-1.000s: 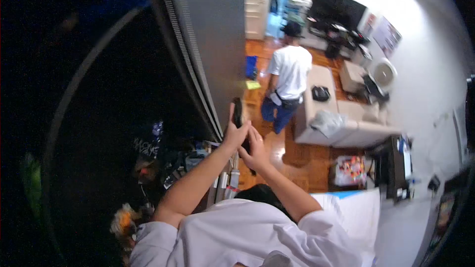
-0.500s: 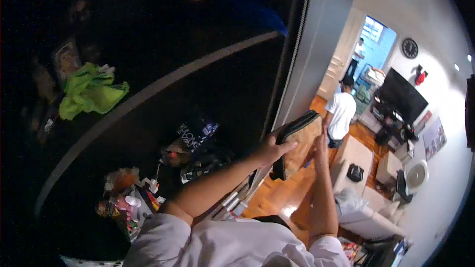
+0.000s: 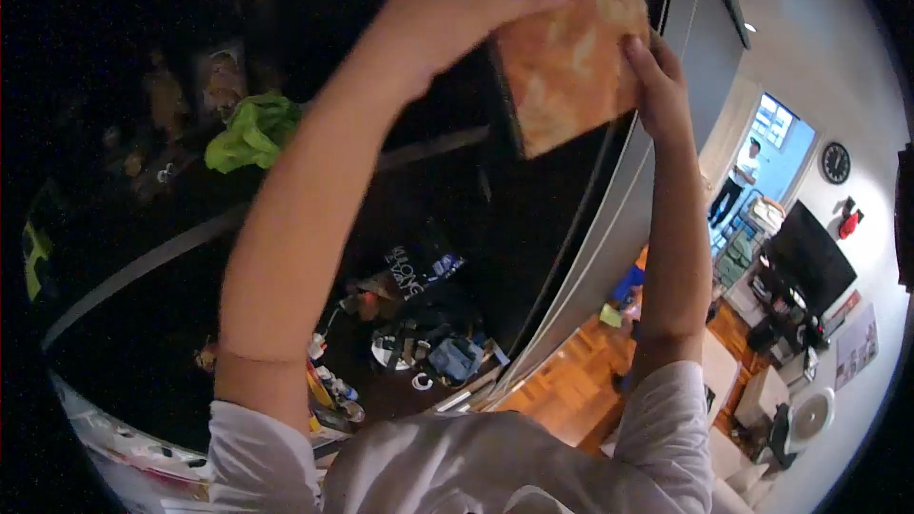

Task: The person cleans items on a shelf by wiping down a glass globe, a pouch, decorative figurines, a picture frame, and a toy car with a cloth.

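Observation:
An orange-brown marbled flat case (image 3: 576,48) with a dark edge is held up at the top of the view, tilted. My left hand (image 3: 466,9) grips its left side, the thumb lying across the marbled face. On the right edge, my right hand (image 3: 659,81) holds it with the thumb on the face and the other fingers mostly hidden behind. Behind the case is a dark area. A bright green cloth or bag (image 3: 255,131) lies left of my left forearm.
Below the case are a dark bag with white lettering (image 3: 405,271) and a blue-grey item (image 3: 455,360). A grey panel (image 3: 619,228) stands at the right. Beyond are a television (image 3: 809,257), a sofa (image 3: 722,371) and a person (image 3: 743,176) in the doorway.
Both hands have raised the case up and left, and its marbled face now shows more fully. The view has turned left; the nearer person in white is no longer clearly seen.

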Tool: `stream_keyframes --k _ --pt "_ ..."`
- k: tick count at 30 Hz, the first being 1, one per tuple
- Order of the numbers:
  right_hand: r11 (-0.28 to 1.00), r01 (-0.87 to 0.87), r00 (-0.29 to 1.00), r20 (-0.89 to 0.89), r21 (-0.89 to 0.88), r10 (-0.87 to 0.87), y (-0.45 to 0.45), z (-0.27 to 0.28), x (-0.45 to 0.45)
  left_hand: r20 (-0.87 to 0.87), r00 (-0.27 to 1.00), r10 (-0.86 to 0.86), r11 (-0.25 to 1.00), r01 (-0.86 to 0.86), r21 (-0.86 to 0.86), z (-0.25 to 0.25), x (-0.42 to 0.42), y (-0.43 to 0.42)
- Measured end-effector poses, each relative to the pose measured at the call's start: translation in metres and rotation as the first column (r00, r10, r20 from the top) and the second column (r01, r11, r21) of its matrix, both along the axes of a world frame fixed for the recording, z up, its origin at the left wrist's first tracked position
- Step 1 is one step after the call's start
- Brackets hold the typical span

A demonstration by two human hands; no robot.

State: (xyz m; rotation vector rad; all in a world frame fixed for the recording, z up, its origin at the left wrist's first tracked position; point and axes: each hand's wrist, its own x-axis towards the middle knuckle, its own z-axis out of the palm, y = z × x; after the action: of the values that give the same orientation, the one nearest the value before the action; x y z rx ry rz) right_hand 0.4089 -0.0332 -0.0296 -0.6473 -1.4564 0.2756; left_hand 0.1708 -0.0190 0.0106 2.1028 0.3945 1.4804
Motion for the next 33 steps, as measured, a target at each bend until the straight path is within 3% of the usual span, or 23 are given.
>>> stream_keyframes --k 2,5,8,9,11,13,15,16,18,19,21,23,26,27,29,30,33 --pt "0.999 0.009 0.997 0.082 0.041 -0.012 0.019 0.019 -0.011 -0.171 0.984 -0.043 0.999 0.039 -0.024 0.019 -0.019 0.014" --pt "0.995 0.047 0.992 0.114 0.083 -0.057 0.055 0.034 -0.024 -0.050 0.882 0.469 0.861 -0.443 0.249 0.034 -0.035 0.039" --pt "0.964 0.248 0.968 0.017 0.095 -0.251 0.103 0.039 -0.028 0.036 0.690 0.723 0.628 -0.678 0.383 0.032 -0.042 0.086" --pt "0.949 0.315 0.949 -0.012 0.021 -0.315 0.102 0.043 -0.037 -0.034 0.662 0.749 0.617 -0.678 0.400 0.027 -0.043 0.093" --pt "0.980 0.168 0.964 -0.188 -0.107 -0.186 0.149 0.044 -0.019 -0.169 0.594 0.787 0.601 -0.673 0.431 0.019 -0.044 0.101" --pt "0.982 0.091 0.934 -0.329 -0.167 -0.142 0.161 0.048 -0.012 -0.636 0.460 0.620 0.769 -0.516 0.376 0.022 -0.028 0.093" --pt "0.980 0.100 0.885 -0.436 -0.172 -0.167 0.152 0.051 -0.011 -0.765 0.319 0.560 0.821 -0.339 0.460 0.010 -0.004 0.076" --pt "0.971 0.161 0.894 -0.390 -0.174 -0.219 0.150 0.052 -0.005 -0.795 0.226 0.562 0.823 -0.245 0.512 0.002 0.012 0.077" --pt "0.944 0.275 0.903 -0.290 -0.180 -0.318 0.147 0.052 0.006 -0.757 0.273 0.593 0.803 -0.127 0.583 -0.016 0.052 0.096" --pt "0.941 0.325 0.907 -0.249 -0.099 -0.339 0.152 0.050 0.015 -0.808 0.209 0.551 0.834 -0.143 0.532 -0.015 0.075 0.098" --pt "0.912 0.403 0.906 -0.173 0.077 -0.386 0.168 0.049 0.032 -0.743 0.335 0.580 0.814 -0.198 0.546 -0.023 0.114 0.116" --pt "0.865 0.497 0.860 -0.174 0.066 -0.481 0.160 0.050 0.035 -0.737 0.396 0.548 0.836 -0.296 0.462 -0.025 0.149 0.126" --pt "0.755 0.646 0.763 -0.129 0.110 -0.634 0.155 0.051 0.046 -0.769 0.396 0.502 0.863 -0.293 0.412 -0.037 0.187 0.128" --pt "0.709 0.692 0.721 -0.109 0.131 -0.684 0.155 0.050 0.050 -0.772 0.440 0.459 0.888 -0.224 0.401 -0.038 0.190 0.134" --pt "0.737 0.664 0.748 -0.101 0.130 -0.656 0.157 0.048 0.060 -0.782 0.509 0.360 0.924 -0.078 0.375 -0.040 0.197 0.146" --pt "0.749 0.650 0.760 -0.103 0.128 -0.642 0.156 0.046 0.064 -0.786 0.514 0.345 0.931 -0.077 0.358 -0.039 0.199 0.157" --pt "0.627 0.775 0.632 -0.067 0.084 -0.772 0.144 0.039 0.061 -0.808 0.480 0.343 0.933 -0.076 0.351 -0.032 0.187 0.165"
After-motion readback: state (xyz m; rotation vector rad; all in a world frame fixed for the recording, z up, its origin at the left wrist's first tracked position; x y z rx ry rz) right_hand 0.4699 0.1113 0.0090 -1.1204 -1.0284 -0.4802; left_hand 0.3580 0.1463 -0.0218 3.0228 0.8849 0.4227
